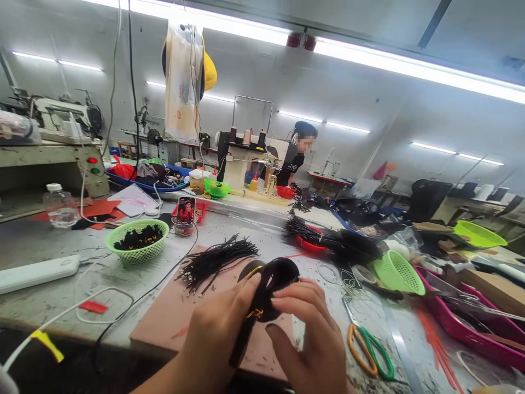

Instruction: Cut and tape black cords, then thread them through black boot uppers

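Note:
A black looped strap piece (262, 293) with a small gold-coloured fitting is held above a pinkish board (164, 323). My left hand (219, 320) is wrapped round its left side, thumb and fingers pressed on it. On the right, my right hand (311, 328) touches the edge of the black piece with its fingertips, the thumb held apart below. Behind my hands, a bundle of thin black cords (217, 260) with pale tips lies on the board. Scissors (365, 342) with orange and green handles rest to the right of my right hand.
A light green basket (139, 254) of black pieces stands left, near a propped phone (186, 210) and a water bottle (60, 205). Rightward are another green basket (397, 272) and a magenta tray (463, 317). Cables cross the left side. A person (293, 156) is beyond a sewing machine (241, 158).

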`<state>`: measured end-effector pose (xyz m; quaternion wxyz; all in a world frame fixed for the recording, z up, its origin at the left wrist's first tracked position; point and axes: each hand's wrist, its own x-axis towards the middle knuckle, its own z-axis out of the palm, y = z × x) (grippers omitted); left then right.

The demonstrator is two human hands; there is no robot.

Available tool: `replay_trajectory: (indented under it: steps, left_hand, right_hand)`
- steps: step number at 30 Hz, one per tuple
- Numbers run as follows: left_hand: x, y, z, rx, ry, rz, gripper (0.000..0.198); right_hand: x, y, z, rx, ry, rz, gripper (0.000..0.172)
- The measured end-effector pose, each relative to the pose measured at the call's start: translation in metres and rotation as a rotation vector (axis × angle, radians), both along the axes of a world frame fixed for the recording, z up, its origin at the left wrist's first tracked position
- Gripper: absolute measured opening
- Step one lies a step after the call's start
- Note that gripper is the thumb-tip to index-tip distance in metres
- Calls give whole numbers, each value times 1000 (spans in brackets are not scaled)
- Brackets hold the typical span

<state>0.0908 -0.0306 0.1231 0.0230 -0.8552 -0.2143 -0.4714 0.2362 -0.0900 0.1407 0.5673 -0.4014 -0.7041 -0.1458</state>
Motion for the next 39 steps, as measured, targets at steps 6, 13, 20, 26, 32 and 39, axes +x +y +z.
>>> replay_trajectory:
  steps: [6, 13, 20, 26, 32, 39]
  left_hand:
    - [-4, 1, -2, 173, 38, 80, 49]
    - [-3, 13, -17, 198, -109, -23, 52]
    - [-2, 21, -17, 240, -192, -89, 44]
    - [1, 17, -20, 124, -207, -109, 48]
    - [9, 5, -26, -363, -156, -108, 50]
    - [14, 2, -31, -561, -142, -84, 53]
  right_hand:
    - [-3, -1, -2, 39, 8, 15, 12]
    - [-7, -3, -6, 125, -38, -5, 16]
    - [-8, -4, -11, 140, -125, -45, 20]
    - [-10, 0, -10, 128, -91, -48, 18]
    - [-10, 9, -13, 32, -18, -104, 18]
    - [-9, 11, -16, 33, -8, -108, 19]
